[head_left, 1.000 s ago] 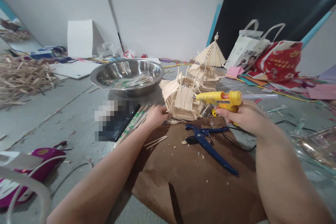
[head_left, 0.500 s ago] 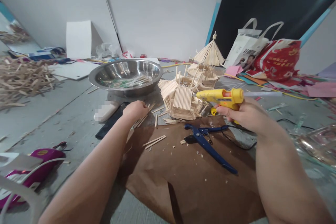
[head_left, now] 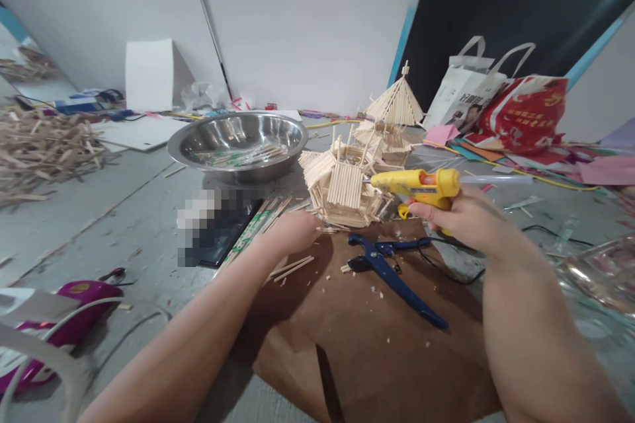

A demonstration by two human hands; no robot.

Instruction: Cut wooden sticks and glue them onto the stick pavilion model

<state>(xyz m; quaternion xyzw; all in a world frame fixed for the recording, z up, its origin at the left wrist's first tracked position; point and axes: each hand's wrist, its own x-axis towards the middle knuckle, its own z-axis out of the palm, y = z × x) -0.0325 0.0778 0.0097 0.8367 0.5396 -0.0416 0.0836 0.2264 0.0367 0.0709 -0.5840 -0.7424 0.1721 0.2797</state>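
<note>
A small house built of thin wooden sticks [head_left: 342,188] stands at the far edge of a brown paper sheet [head_left: 377,330]. My right hand [head_left: 459,215] is closed round a yellow glue gun [head_left: 417,186], whose nozzle touches the house's right side. My left hand [head_left: 292,232] rests low by the house's left foot, fingers curled over short loose sticks; what it pinches is hidden. A second stick model with a pointed roof [head_left: 394,112] stands behind.
Blue cutters [head_left: 391,274] lie on the paper near loose sticks [head_left: 290,268]. A steel bowl [head_left: 238,142] holding sticks sits behind, a bundle of chopsticks [head_left: 251,228] left of my hand. Wood scraps [head_left: 40,149] pile far left; bags [head_left: 501,106] and coloured paper far right.
My left hand went left toward the chopstick bundle, then came back right to the loose sticks by the house. The glue gun and right hand stayed put.
</note>
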